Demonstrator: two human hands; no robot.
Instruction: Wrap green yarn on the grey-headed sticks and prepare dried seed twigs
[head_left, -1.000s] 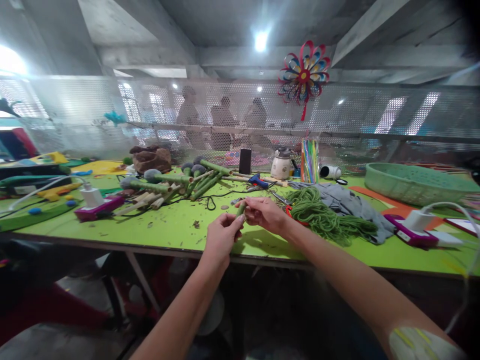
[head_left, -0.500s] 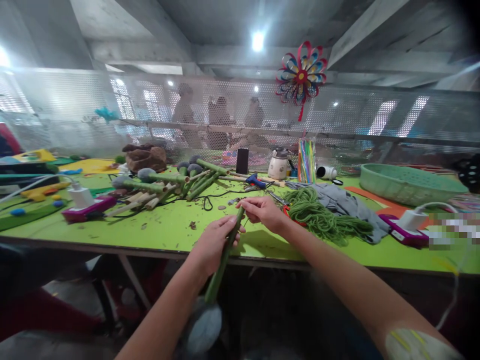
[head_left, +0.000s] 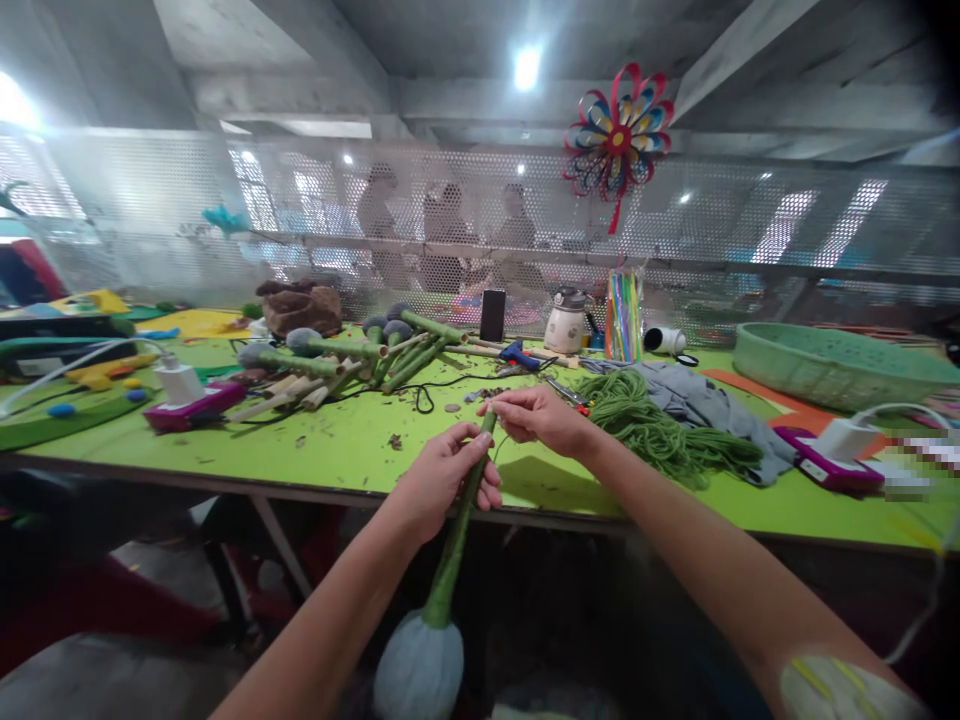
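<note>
My left hand (head_left: 446,475) is closed around a green-wrapped stick (head_left: 452,560), which slants down toward me. A pale grey, bulb-shaped head (head_left: 420,665) forms its lower end, below the table edge. At the upper tip, my right hand (head_left: 544,415) is closed in a pinch, thumb and forefinger touching the stick's end. A thin strand seems to hang near the tip; whether the right fingers hold it too is hidden. Right of that hand lies a loose heap of green yarn (head_left: 645,420) on grey cloth (head_left: 697,400).
Similar grey-headed sticks (head_left: 337,350) are piled on the green table (head_left: 225,455). Behind are a blue glue gun (head_left: 521,355), a phone (head_left: 493,315), a jug (head_left: 566,322) and a green basin (head_left: 840,370). Purple power strips (head_left: 191,408) sit at both sides. Several people show behind the perforated screen.
The camera view has shifted slightly, and the scene sits further right. The stick has swung steeper, bringing more of its grey head into sight. Both hands stay at its upper end.
</note>
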